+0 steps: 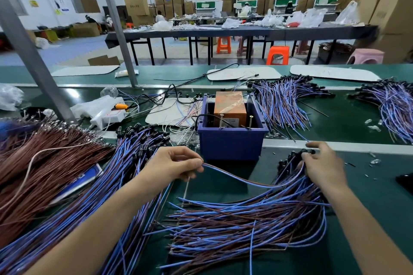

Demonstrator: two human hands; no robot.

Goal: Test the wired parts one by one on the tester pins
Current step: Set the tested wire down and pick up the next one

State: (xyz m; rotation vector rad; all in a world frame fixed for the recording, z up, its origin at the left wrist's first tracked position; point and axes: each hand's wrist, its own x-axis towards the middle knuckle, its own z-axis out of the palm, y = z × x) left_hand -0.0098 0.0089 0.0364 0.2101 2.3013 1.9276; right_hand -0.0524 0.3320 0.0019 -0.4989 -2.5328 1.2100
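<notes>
My left hand (176,164) pinches the free ends of one blue and brown wired part (241,178), which sags across to my right hand (321,163). My right hand grips that part's black head at the top of a loose pile of wired parts (245,223) on the green mat. Just beyond both hands stands the tester, a blue box (231,142) holding an orange block (230,107). Two upright metal pins (221,120) rise at its front rim. The held wire ends are below and left of the pins, not touching them.
A long bundle of blue and brown wired parts (125,174) lies at my left, next to a heap of brown wires (44,163). More wired parts (283,102) are piled behind the box at right. A grey post (33,57) stands at left. Work tables and cartons fill the background.
</notes>
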